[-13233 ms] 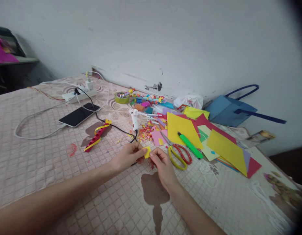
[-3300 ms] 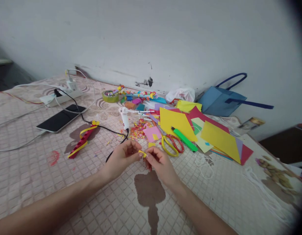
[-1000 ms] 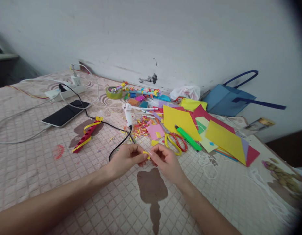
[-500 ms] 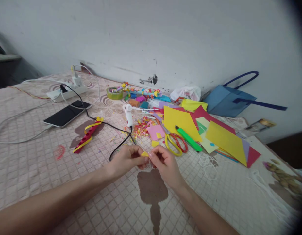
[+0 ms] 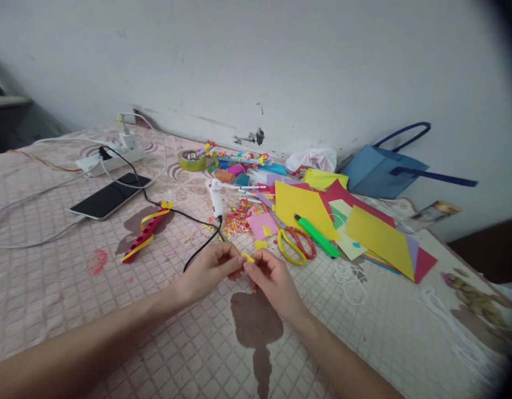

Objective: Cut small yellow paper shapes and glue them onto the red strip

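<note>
Presently, the small yellow piece sits pinched in the closed fingertips of the left hand and right hand, long axis roughly hand to hand, well apart from the surface's far edge.

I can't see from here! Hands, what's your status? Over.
Left hand, right hand: both pinching yellow paper. Scissors near right hand, not in the way.

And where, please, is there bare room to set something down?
Bare tabletop shows between the red strip and left forearm, and between the right forearm and white string. Beyond the left hand and right hand, from glue gun to blue bag, it is crowded.
</note>
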Demonstrator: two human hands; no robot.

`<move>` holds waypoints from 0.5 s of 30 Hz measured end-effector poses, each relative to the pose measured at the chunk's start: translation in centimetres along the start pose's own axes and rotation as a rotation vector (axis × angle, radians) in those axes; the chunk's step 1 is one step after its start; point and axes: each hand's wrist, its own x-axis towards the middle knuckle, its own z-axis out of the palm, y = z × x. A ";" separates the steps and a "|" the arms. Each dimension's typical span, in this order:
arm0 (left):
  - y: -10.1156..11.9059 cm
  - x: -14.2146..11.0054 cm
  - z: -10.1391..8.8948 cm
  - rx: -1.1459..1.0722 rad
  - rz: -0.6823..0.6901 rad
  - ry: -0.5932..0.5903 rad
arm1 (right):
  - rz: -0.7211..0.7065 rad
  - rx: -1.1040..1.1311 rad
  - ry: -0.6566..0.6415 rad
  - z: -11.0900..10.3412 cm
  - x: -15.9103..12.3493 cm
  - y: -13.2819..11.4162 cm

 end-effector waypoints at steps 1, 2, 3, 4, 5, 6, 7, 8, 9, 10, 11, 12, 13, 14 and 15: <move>-0.1 0.0 -0.1 0.018 0.004 -0.009 | 0.005 -0.013 -0.028 0.1 -0.1 0.0; -0.1 0.1 -0.1 0.030 -0.002 -0.020 | 0.005 -0.031 -0.047 0.1 -0.1 -0.1; -0.2 0.2 -0.2 0.042 -0.012 -0.033 | 0.001 -0.053 -0.057 0.0 -0.1 -0.2; -0.2 0.2 -0.2 0.058 -0.018 -0.042 | -0.004 -0.073 -0.073 -0.1 -0.1 -0.2; -0.1 0.3 -0.3 0.079 -0.019 -0.049 | -0.009 -0.089 -0.094 -0.2 -0.1 -0.3; -0.1 0.3 -0.4 0.104 -0.013 -0.049 | -0.016 -0.106 -0.118 -0.5 0.0 -0.4; 0.1 0.3 -0.5 0.133 -0.005 -0.047 | -0.025 -0.131 -0.129 -0.9 0.2 -0.5; 0.2 0.3 -0.6 0.168 -0.002 -0.052 | -0.042 -0.170 -0.114 -1.4 0.5 -0.4; 0.3 0.3 -0.7 0.212 -0.006 -0.071 | -0.065 -0.228 -0.069 -2.0 0.8 -0.3; 0.4 0.1 -0.8 0.270 -0.010 -0.107 | -0.098 -0.305 0.023 -2.6 1.2 -0.2; 0.4 0.0 -0.9 0.345 -0.005 -0.151 | -0.140 -0.407 0.133 -3.2 1.7 0.1; 0.4 -0.2 -0.9 0.437 0.012 -0.189 | -0.170 -0.520 0.202 -3.8 2.1 0.4; 0.3 -0.4 -0.8 0.537 0.041 -0.212 | -0.179 -0.613 0.219 -4.3 2.6 0.7; 0.2 -0.6 -0.7 0.633 0.078 -0.213 | -0.177 -0.650 0.225 -4.6 2.9 1.0; 0.1 -0.8 -0.6 0.716 0.112 -0.197 | -0.174 -0.680 0.222 -4.8 3.3 1.4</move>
